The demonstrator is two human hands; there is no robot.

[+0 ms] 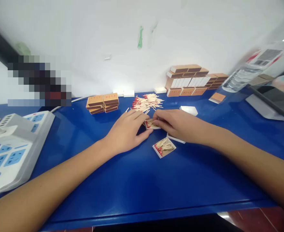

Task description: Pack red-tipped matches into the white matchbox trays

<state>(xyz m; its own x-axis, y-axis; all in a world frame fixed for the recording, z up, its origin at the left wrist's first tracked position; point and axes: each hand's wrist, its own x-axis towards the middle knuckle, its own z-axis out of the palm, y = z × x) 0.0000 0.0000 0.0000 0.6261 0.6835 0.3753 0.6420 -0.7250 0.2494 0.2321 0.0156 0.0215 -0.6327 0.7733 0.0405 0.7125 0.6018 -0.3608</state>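
The left hand [129, 130] is closed on the left end of a small matchbox tray [154, 128], thumb along the near wall and fingers at the far side; this tray is just in front of the match pile [148, 102] and contains matches [150, 124] with red heads. The right hand [178, 124] is narrow, thumb and fingertips drawn together at the right end of the same tray; whether they grip a match cannot be told. A second tray [168, 153], farther in front of the match pile and slightly to its right, contains red-headed matches [165, 146], heads mostly at the left end. A white tray [176, 139], in front and to the right of the match pile, is partly hidden by the right hand; its contents cannot be seen. A white box part [189, 110] lies to the right of the match pile. Stacked matchboxes [102, 103] stand to its left, and a larger matchbox stack [187, 82] stands behind it to the right
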